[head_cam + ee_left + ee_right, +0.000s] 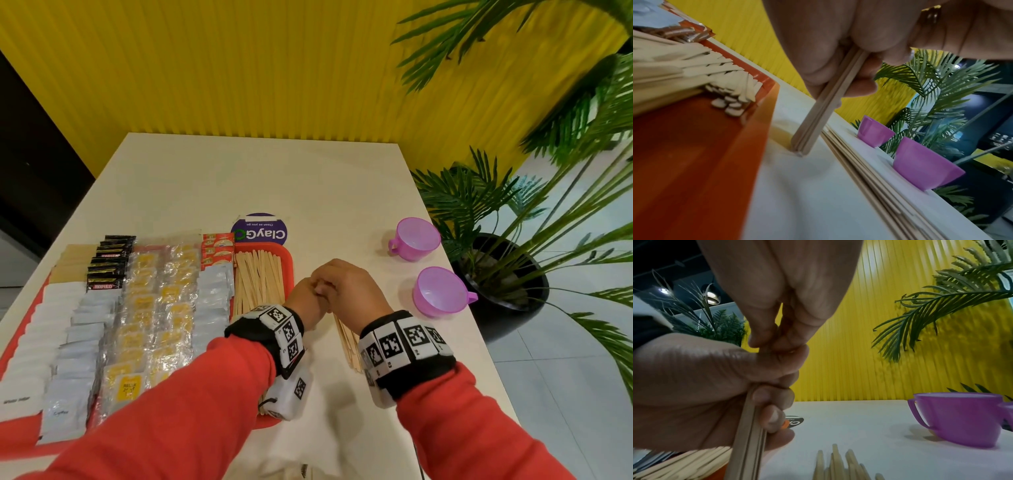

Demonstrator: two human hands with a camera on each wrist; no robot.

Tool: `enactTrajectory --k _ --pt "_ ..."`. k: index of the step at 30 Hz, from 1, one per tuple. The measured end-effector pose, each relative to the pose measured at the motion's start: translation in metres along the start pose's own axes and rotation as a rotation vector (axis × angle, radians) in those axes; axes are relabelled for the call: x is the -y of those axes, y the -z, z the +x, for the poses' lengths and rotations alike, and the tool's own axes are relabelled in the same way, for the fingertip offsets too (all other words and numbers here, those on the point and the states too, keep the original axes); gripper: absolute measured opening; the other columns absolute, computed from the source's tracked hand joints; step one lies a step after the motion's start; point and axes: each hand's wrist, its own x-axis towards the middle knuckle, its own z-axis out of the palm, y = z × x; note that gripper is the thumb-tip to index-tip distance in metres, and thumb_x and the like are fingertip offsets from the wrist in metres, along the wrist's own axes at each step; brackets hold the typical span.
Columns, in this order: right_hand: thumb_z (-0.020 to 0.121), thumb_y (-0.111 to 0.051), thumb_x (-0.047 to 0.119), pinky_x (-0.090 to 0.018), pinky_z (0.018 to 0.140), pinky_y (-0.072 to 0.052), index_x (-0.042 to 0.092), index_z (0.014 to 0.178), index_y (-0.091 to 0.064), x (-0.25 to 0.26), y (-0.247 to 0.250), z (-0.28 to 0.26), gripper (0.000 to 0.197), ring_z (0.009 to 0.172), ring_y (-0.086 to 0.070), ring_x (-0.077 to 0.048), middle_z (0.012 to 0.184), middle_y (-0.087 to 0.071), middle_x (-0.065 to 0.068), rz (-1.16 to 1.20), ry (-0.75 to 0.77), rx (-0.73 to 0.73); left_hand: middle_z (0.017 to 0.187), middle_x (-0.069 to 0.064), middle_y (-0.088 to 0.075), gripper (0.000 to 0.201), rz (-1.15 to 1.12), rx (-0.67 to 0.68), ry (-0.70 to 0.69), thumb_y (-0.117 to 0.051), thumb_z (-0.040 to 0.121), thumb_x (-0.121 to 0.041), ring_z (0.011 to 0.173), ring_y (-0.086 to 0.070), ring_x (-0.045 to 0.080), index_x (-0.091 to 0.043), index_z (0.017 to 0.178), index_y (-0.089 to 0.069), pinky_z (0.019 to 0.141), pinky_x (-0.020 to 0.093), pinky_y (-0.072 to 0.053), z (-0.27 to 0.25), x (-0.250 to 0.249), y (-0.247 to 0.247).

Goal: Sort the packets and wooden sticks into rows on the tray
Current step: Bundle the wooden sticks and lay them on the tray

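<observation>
- We are at the stick stage: the packets (144,318) already lie in rows across the red tray (288,260), and a batch of wooden sticks (258,277) fills the tray's right end.
- Our left hand (305,298) has its fingers (774,415) curled round a small bundle of sticks (816,120), held upright with its lower ends standing on the white surface (239,178) just beside the tray's rim.
- Our right hand (346,287) meets the left above the bundle; its fingers pinch together at the bundle's top, though we cannot tell how much of the sticks they actually hold.
- We judge this to be squaring up: tapping the ends on the surface so the bundle sits even.
- More loose sticks (347,342) lie on the surface under our right wrist, not yet on the tray.
- Next, we judge, the bundle must be tipped flat and laid next to the sticks in the tray, lined up with them, without letting it fan apart.
- Two purple cups (416,238) stand well apart to the right.
</observation>
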Motion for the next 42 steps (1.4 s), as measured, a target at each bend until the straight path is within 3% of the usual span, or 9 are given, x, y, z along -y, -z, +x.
enactTrajectory --k 10,14,18,23,26,29,35,39,42 --pt "0.083 -0.052 -0.001 -0.033 0.08 -0.049 0.005 0.1 -0.066 0.003 0.024 0.014 0.023 0.09 -0.061 -0.026 0.099 -0.066 -0.011 -0.02 -0.08 -0.081 0.052 -0.01 -0.052 0.032 -0.262 0.111 -0.192 -0.035 0.1 -0.034 0.046 -0.05 0.002 -0.027 0.07 -0.046 0.053 0.022 -0.041 -0.017 -0.002 0.023" --pt "0.078 -0.055 -0.008 -0.031 0.075 -0.053 0.007 0.101 -0.066 0.011 0.015 0.016 0.03 0.081 -0.063 -0.023 0.089 -0.067 -0.006 0.113 -0.092 -0.11 0.08 -0.003 -0.06 0.019 -0.247 0.132 -0.194 -0.04 0.097 -0.012 0.08 -0.056 0.018 -0.022 0.085 -0.052 0.078 0.033 -0.047 -0.02 0.011 0.038" --pt "0.086 -0.054 0.002 -0.003 0.061 -0.04 0.017 0.11 -0.064 0.021 0.005 0.023 0.031 0.067 -0.053 -0.004 0.082 -0.06 0.003 0.365 -0.157 -0.21 0.082 0.003 -0.058 0.015 -0.344 0.138 -0.196 -0.04 0.094 0.002 0.076 -0.06 0.01 -0.009 0.096 -0.05 0.065 0.008 -0.049 -0.026 0.023 0.055" --pt "0.084 -0.062 0.012 -0.037 0.085 -0.052 0.014 0.119 -0.057 0.021 -0.028 0.018 0.035 0.085 -0.058 -0.017 0.096 -0.062 -0.004 0.423 -0.344 0.045 0.084 0.002 -0.058 0.018 -0.575 0.094 -0.029 -0.041 0.096 -0.002 0.077 -0.061 0.013 -0.016 0.098 -0.053 0.067 0.024 -0.05 -0.032 0.046 0.069" --pt "0.083 -0.066 0.011 -0.025 0.07 -0.054 0.012 0.098 -0.059 0.026 -0.051 0.006 0.017 0.072 -0.058 -0.013 0.083 -0.06 -0.002 0.494 -0.416 0.252 0.089 0.005 -0.06 0.02 -0.727 0.099 0.119 -0.041 0.098 -0.004 0.078 -0.059 0.019 -0.015 0.109 -0.053 0.079 0.041 -0.051 -0.036 0.06 0.071" --pt "0.085 -0.065 0.008 -0.013 0.049 -0.044 0.013 0.078 -0.055 0.034 -0.064 -0.002 0.013 0.057 -0.051 -0.008 0.07 -0.054 -0.001 0.53 -0.435 0.296 0.097 0.006 -0.059 0.02 -0.809 0.126 0.213 -0.04 0.098 -0.003 0.08 -0.061 0.019 -0.018 0.101 -0.054 0.066 0.037 -0.056 -0.04 0.072 0.07" --pt "0.086 -0.061 0.006 -0.016 0.051 -0.043 0.013 0.068 -0.051 0.043 -0.084 -0.012 0.022 0.054 -0.049 -0.01 0.063 -0.05 0.001 0.46 -0.464 0.294 0.089 0.008 -0.059 0.017 -0.831 0.249 0.327 -0.041 0.098 -0.004 0.077 -0.057 0.021 -0.014 0.107 -0.052 0.074 0.045 -0.052 -0.05 0.084 0.066" --pt "0.085 -0.062 0.004 -0.031 0.066 -0.05 0.011 0.086 -0.057 0.048 -0.1 -0.018 0.008 0.057 -0.051 -0.013 0.067 -0.052 0.0 0.482 -0.5 0.279 0.106 0.012 -0.064 0.025 -0.672 0.189 0.344 -0.047 0.095 -0.004 0.096 -0.062 0.027 -0.011 0.118 -0.054 0.081 0.048 -0.053 -0.053 0.093 0.059" --pt "0.084 -0.063 0.007 -0.035 0.072 -0.05 0.014 0.08 -0.056 0.051 -0.108 -0.022 0.011 0.059 -0.05 -0.012 0.065 -0.051 0.003 0.407 -0.505 0.285 0.107 0.012 -0.063 0.028 -0.587 0.114 0.348 -0.053 0.092 -0.001 0.098 -0.063 0.029 -0.008 0.119 -0.056 0.077 0.045 -0.056 -0.055 0.101 0.055"
